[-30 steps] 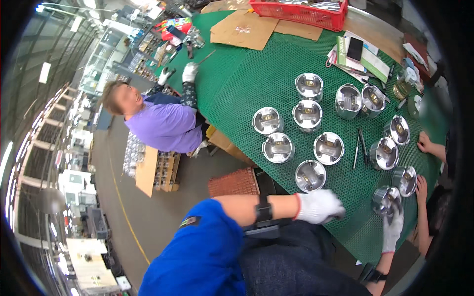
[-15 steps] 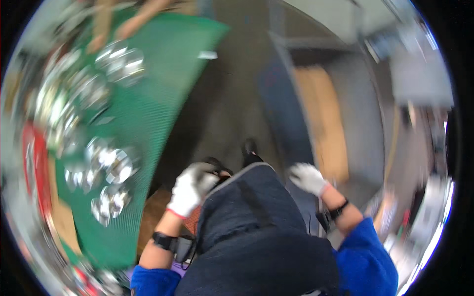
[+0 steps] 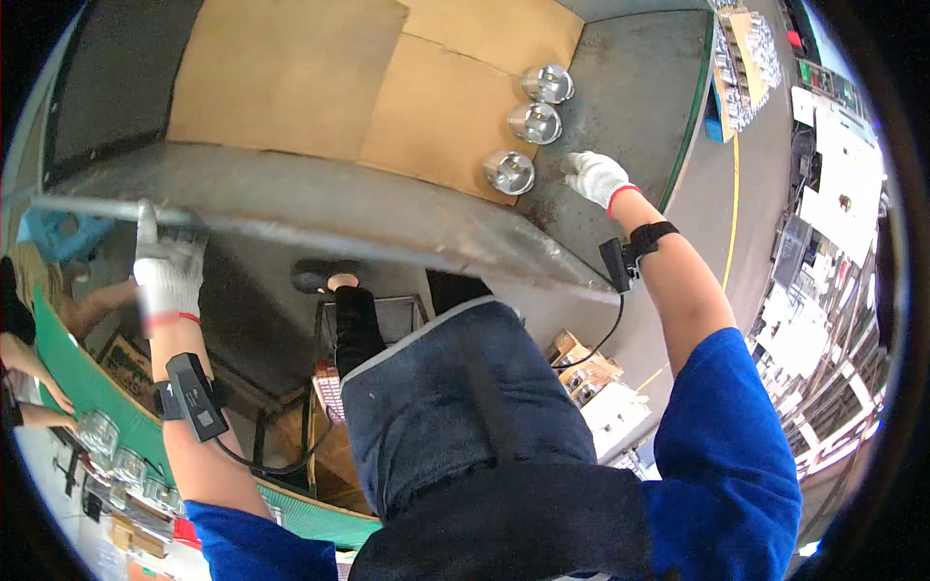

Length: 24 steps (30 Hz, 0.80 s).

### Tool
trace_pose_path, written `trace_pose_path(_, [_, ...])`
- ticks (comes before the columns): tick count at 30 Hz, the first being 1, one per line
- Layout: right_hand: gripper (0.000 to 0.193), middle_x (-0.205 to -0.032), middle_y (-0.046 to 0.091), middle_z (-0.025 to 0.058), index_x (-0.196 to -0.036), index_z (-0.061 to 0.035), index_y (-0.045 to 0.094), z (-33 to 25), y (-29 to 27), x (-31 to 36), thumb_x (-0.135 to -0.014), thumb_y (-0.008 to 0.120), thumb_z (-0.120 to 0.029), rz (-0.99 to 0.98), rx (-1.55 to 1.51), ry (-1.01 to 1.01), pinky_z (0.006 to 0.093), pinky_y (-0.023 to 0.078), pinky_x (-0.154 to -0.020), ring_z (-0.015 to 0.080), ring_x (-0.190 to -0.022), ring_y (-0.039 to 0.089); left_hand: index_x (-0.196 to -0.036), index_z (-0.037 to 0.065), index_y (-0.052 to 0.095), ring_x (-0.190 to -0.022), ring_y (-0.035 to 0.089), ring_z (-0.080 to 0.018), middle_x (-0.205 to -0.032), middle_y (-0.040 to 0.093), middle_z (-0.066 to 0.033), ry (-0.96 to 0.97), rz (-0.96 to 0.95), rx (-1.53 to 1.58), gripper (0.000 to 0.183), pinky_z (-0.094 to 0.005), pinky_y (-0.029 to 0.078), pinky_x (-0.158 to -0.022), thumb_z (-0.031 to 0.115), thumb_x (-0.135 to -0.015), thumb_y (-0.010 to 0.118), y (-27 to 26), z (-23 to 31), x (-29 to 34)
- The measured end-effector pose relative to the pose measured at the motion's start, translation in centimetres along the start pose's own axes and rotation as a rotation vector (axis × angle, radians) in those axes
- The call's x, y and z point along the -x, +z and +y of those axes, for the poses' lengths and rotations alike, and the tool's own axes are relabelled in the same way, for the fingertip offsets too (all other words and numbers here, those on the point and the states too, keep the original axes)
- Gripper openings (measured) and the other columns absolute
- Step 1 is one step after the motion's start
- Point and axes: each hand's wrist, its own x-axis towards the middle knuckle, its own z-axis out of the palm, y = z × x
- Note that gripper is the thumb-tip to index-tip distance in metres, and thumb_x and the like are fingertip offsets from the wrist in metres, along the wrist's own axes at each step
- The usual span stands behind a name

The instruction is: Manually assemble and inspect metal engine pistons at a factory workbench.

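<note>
Three shiny round metal pistons stand in a row on cardboard in a grey metal bin: the far piston (image 3: 548, 84), the middle piston (image 3: 536, 124) and the near piston (image 3: 510, 172). Just right of the near piston is my right hand (image 3: 597, 180), in a white glove, fingers partly stretched out and holding nothing. On the left, my gloved left hand (image 3: 170, 276) is at the near rim of the bin (image 3: 320, 237), one finger stretched up across it. Its other fingers are smeared by motion, and nothing shows in them.
Cardboard sheets (image 3: 291, 82) line the bin floor. Behind my left arm runs a green-topped table (image 3: 145, 431) bearing metal pistons (image 3: 97, 433), with another person's hands (image 3: 60, 402) beside it. A stool (image 3: 373, 320) stands near my feet. Stacked metal parts (image 3: 746, 63) are at the far right.
My view has turned right, from the green table to the bin. My right hand now reaches into the bin beside the pistons, and my left hand has moved out to its rim.
</note>
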Motion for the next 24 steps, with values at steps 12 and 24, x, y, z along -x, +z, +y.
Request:
trace_pose_path(12, [0.060,-0.132,0.051,0.0227,-0.132,-0.0217,0.054,5.9,11.6,-18.6,-0.077,0.069,-0.041,0.015,-0.112,0.102,0.0468,0.045,-0.099,0.0407,-0.118,0.053,-0.111,0.006,0.061,-0.084,0.058,-0.0280,-0.100,0.062,-0.0109,0.065,0.650,-0.601,0.041,-0.0448,0.047,-0.074,0.037,-0.085,0.062,7.1,-5.3,0.3])
trace_pose_path(24, [0.084,-0.129,0.050,0.0237,-0.132,-0.0143,0.051,4.9,16.5,-21.8,-0.066,0.072,-0.060,0.037,0.307,-0.237,0.0497,0.034,-0.104,0.0380,-0.123,0.047,-0.125,0.000,0.054,-0.114,0.051,-0.0311,-0.127,0.055,-0.0134,0.219,0.555,-0.652,0.062,-0.0449,0.039,-0.098,0.041,-0.080,0.068,1.1,-1.3,-0.5])
